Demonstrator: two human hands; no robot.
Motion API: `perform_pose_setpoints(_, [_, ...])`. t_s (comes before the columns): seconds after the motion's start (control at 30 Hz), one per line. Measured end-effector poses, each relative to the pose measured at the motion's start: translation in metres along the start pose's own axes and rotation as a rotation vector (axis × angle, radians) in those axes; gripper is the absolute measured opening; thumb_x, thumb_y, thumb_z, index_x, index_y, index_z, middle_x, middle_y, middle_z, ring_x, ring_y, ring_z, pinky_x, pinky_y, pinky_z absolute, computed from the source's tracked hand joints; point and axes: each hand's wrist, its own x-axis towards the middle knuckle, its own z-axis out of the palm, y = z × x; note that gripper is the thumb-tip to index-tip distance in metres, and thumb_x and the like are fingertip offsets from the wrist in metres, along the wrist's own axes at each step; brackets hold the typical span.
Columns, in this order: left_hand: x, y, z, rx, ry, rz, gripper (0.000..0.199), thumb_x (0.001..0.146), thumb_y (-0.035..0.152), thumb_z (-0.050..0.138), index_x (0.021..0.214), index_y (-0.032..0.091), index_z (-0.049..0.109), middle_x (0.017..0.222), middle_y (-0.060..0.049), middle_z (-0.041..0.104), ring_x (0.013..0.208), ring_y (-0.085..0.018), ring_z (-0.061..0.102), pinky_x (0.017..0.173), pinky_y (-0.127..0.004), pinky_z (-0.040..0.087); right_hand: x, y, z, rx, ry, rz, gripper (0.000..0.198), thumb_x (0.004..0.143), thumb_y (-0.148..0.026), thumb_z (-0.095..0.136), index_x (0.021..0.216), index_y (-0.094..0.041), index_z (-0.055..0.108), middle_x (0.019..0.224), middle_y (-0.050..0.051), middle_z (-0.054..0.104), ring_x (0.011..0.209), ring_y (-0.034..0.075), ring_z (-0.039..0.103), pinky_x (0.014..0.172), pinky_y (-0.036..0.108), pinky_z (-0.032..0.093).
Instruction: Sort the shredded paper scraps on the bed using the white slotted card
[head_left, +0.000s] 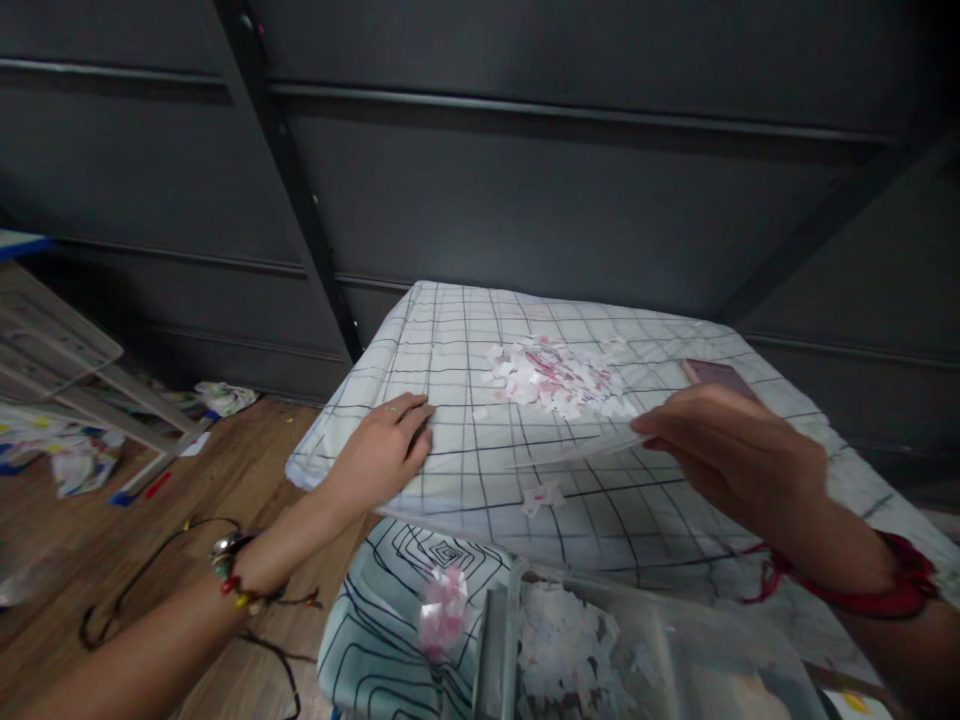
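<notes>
My left hand [391,445] lies palm down near the left front of the grid-patterned tablecloth [442,345], its fingers stretched out and holding nothing. Pinched in my right hand [746,460] is a thin, translucent plastic piece [585,451], held nearly flat over the cloth; I cannot tell whether it is a sheet or a bag. Just beyond it spreads a pile of small white and pink paper pieces [555,378]. A few more pieces [541,497] lie nearer the front edge. The phone-like pink rectangle [718,376] is partly covered by my right hand.
A clear divided plastic box [512,640] stands in front, with many white pieces [566,645] in one compartment. Beside it, a small shiny pink packet [442,612] lies on a patterned cushion [367,620]. A dark panel wall [510,200] rises behind; a cable [131,580] crosses the floor.
</notes>
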Motion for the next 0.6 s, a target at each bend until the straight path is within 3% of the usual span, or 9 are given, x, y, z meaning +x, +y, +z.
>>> perform_pose_setpoints(0.2, [0.0, 0.0, -0.001, 0.01, -0.024, -0.002, 0.037, 0.089, 0.024, 0.037, 0.113, 0.007, 0.058, 0.121, -0.016, 0.056, 0.114, -0.025, 0.052, 0.101, -0.041, 0.042, -0.005, -0.002, 0.006, 0.204, -0.147, 0.138, 0.016, 0.087, -0.01, 0.043, 0.084, -0.023, 0.051, 0.073, -0.001, 0.057, 0.068, 0.01, 0.054, 0.059, 0.024, 0.046])
perform_pose_setpoints(0.33, [0.0, -0.002, 0.0, 0.024, -0.02, 0.004, 0.036, 0.089, 0.024, 0.038, 0.113, 0.006, 0.058, 0.12, -0.016, 0.057, 0.113, -0.025, 0.053, 0.1, -0.042, 0.042, -0.024, -0.003, -0.013, 0.233, -0.219, 0.151, 0.018, 0.086, -0.01, 0.042, 0.084, -0.025, 0.051, 0.073, -0.002, 0.056, 0.066, 0.011, 0.054, 0.058, 0.024, 0.046])
perform_pose_setpoints(0.6, [0.004, 0.015, -0.008, 0.139, 0.013, 0.15, 0.031, 0.09, 0.024, 0.039, 0.112, 0.014, 0.058, 0.127, -0.015, 0.054, 0.125, -0.03, 0.043, 0.101, -0.054, 0.036, -0.045, -0.02, -0.05, 0.127, -0.181, 0.114, 0.031, 0.093, -0.021, 0.027, 0.079, -0.029, 0.054, 0.069, 0.001, 0.059, 0.064, 0.013, 0.056, 0.053, 0.027, 0.046])
